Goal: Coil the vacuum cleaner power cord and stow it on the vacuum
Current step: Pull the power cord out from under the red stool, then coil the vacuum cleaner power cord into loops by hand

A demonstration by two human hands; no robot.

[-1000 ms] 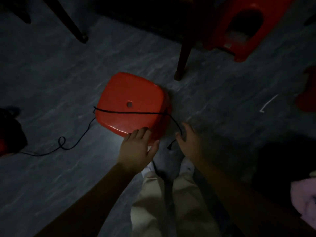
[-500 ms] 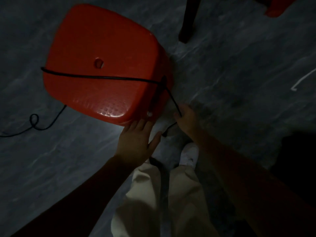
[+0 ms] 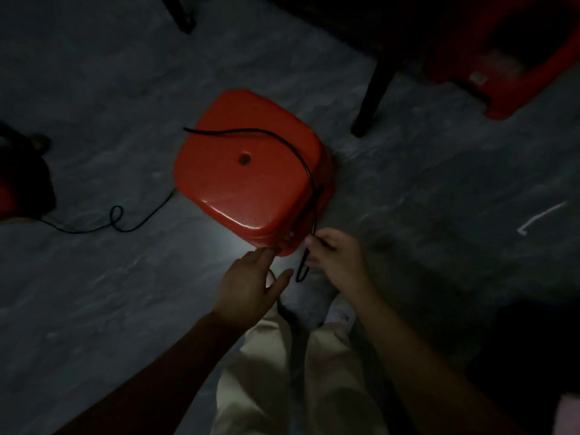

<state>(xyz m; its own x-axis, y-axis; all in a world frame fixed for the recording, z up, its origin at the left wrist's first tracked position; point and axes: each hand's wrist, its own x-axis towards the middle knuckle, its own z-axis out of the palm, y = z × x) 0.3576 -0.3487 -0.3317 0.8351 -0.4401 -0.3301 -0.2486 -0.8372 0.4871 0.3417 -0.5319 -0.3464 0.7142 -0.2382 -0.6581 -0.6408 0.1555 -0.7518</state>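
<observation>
1. Black power cord (image 3: pixel 266 133) has shifted: earlier straight across the red stool (image 3: pixel 251 183), it now curves toward the stool's far edge and down its right side.
2. Our right hand (image 3: pixel 332 255) pinches its free end near the stool's near-right corner.
3. Our left hand (image 3: pixel 251 284), spread and empty, touches the near edge.
4. We judge coiling barely begun; the vacuum (image 3: pixel 22 180) waits far left.

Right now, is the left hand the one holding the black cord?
No. The right hand pinches the black cord beside the red stool, while the left hand is open, fingers touching the stool's edge.
</observation>
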